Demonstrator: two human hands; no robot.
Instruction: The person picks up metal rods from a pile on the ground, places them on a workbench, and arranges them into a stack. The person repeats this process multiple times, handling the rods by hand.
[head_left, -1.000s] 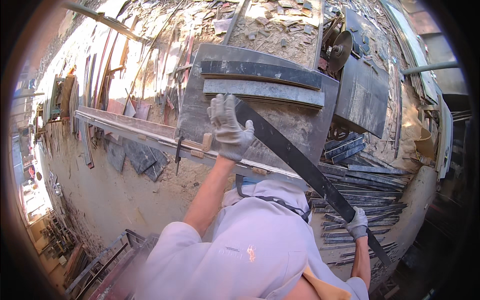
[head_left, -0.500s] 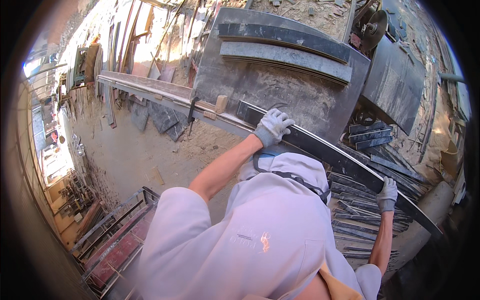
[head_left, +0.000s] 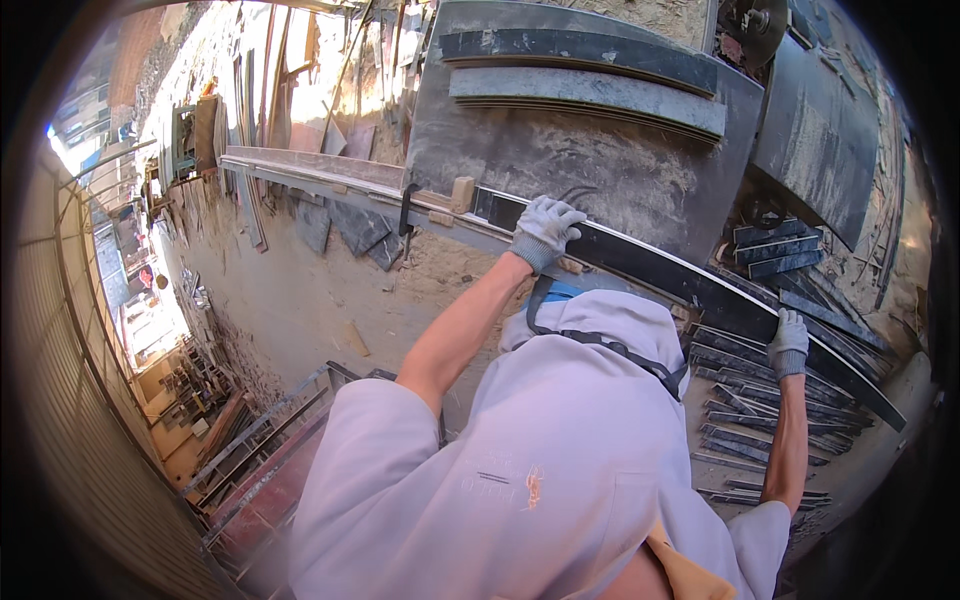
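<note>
Your gloved left hand [head_left: 545, 228] and right hand [head_left: 789, 342] grip the long dark curved strip [head_left: 690, 285], seemingly positioning it along the bench [head_left: 560, 160] edge; next, steady alignment.

We count two gloved hands, left [head_left: 545, 230] and right [head_left: 789, 341], on one long dark curved strip [head_left: 690, 285], two more curved strips [head_left: 585, 72] on the one steel table [head_left: 560, 160], and one small wooden block [head_left: 461, 193].

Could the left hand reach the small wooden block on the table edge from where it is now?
Probably yes. The left hand grips the long dark strip close to the wooden block, and nothing lies between them, though it would have to release the strip first.
</note>
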